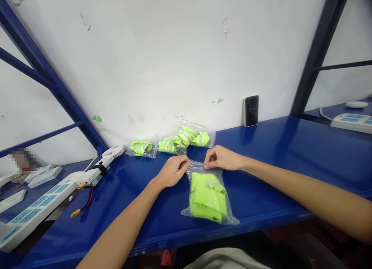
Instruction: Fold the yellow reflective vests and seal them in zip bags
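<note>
A clear plastic zip bag (208,197) holding a folded neon yellow-green reflective vest lies flat on the blue shelf (285,156). My left hand (173,170) pinches the bag's top edge at its left corner. My right hand (219,158) pinches the same top edge at its right corner. Both hands have fingers pressed together on the seal strip, and the bag's bottom points toward me.
Behind the hands, by the white wall, lie three more bagged vests (141,148) (171,144) (200,137). A dark phone (251,110) leans on the wall. White power strips (40,207) (351,122), a small white fan (112,153) and loose wires (83,201) lie at the sides. Blue rack struts (55,87) stand left, a dark post (318,52) right.
</note>
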A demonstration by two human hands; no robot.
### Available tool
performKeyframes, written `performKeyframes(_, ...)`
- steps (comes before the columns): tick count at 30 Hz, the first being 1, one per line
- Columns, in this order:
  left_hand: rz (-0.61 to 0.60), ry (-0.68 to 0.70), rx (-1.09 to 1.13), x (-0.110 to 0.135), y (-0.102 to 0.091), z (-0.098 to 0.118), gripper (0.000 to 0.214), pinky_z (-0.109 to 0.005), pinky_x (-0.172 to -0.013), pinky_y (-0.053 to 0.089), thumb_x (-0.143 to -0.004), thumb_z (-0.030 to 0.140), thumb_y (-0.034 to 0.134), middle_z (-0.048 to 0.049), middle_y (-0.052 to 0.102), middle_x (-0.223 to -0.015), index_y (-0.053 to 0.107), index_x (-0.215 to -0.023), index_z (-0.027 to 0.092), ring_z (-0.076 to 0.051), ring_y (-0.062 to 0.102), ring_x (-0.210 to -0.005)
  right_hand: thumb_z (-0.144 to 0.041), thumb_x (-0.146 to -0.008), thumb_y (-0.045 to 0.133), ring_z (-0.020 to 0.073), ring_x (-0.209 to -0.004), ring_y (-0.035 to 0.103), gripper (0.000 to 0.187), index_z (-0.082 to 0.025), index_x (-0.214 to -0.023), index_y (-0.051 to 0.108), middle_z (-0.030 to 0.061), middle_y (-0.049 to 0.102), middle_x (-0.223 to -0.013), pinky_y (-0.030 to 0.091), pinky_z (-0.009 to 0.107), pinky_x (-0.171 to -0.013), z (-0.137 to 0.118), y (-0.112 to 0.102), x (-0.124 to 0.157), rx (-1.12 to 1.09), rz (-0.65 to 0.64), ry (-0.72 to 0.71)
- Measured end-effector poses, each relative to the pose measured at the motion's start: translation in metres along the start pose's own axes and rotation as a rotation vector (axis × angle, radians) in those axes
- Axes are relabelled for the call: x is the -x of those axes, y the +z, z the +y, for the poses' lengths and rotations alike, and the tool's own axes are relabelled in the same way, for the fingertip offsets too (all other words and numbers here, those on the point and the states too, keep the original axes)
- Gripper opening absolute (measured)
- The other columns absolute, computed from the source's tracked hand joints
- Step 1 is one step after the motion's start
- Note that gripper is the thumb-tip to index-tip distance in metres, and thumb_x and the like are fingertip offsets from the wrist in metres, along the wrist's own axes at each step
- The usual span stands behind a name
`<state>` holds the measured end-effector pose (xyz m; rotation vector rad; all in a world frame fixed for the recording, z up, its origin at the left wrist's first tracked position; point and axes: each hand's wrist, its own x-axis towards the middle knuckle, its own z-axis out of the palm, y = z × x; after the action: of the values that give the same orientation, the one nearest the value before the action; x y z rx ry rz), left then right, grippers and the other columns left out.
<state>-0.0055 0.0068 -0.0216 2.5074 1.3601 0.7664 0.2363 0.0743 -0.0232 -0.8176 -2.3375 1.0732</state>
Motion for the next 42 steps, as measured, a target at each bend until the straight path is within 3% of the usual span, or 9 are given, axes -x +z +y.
performKeyframes(6,0.029,0.056,0.016,-0.002,0.003,0.004,0.030,-0.027,-0.067,0.038,-0.098,0.035,0.039,-0.0031,0.059,-0.078,0.061,-0.086,0.017,-0.015,0.051,-0.070,-0.044,-0.073,0.074,0.0128,-0.057,0.052,0.030,-0.017,-0.086,0.074,0.0017,0.065,-0.068,0.038,0.024,-0.051,-0.007,0.000,0.003,0.058,0.011,-0.008)
performKeyframes(11,0.063,0.054,0.073,-0.006,0.010,0.011,0.031,-0.027,-0.067,0.038,-0.097,0.036,0.040,-0.0035,0.059,-0.078,0.061,-0.084,0.017,-0.016,0.052,-0.070,-0.041,-0.085,0.063,0.0147,-0.061,0.056,0.028,-0.018,-0.097,0.074,0.0037,0.067,-0.073,0.040,0.026,-0.059,-0.019,0.005,0.005,0.284,0.087,-0.174)
performKeyframes(18,0.058,0.050,0.092,-0.009,0.017,0.014,0.032,-0.027,-0.066,0.038,-0.097,0.037,0.040,-0.0023,0.057,-0.074,0.059,-0.081,0.017,-0.015,0.051,-0.069,-0.038,-0.089,0.056,0.0148,-0.062,0.057,0.027,-0.016,-0.090,0.071,0.0031,0.066,-0.071,0.042,0.025,-0.059,-0.017,0.010,0.004,0.174,0.075,-0.216)
performKeyframes(25,0.074,0.048,0.131,-0.009,0.019,0.013,0.024,-0.026,-0.066,0.039,-0.096,0.034,0.044,-0.0023,0.060,-0.080,0.061,-0.096,0.017,-0.014,0.053,-0.069,-0.037,-0.089,0.056,0.0141,-0.061,0.056,0.025,-0.016,-0.085,0.069,0.0021,0.065,-0.068,0.041,0.025,-0.058,-0.017,0.012,0.003,0.135,0.094,-0.222)
performKeyframes(34,0.112,0.066,0.170,-0.008,0.019,0.028,0.022,-0.025,-0.067,0.039,-0.096,0.031,0.044,-0.0013,0.058,-0.079,0.059,-0.087,0.017,-0.014,0.052,-0.071,-0.030,-0.090,0.053,0.0154,-0.065,0.057,0.021,-0.016,-0.084,0.068,0.0043,0.067,-0.076,0.042,0.027,-0.062,-0.020,0.008,0.007,0.239,0.108,-0.359)
performKeyframes(42,0.083,0.093,0.107,-0.011,0.007,0.016,0.025,-0.027,-0.068,0.038,-0.094,0.034,0.051,-0.0001,0.060,-0.073,0.060,-0.078,0.017,-0.014,0.053,-0.070,-0.031,-0.083,0.061,0.0127,-0.060,0.054,0.020,-0.014,-0.077,0.069,0.0018,0.065,-0.067,0.040,0.023,-0.057,-0.019,0.003,0.003,0.214,0.070,-0.286)
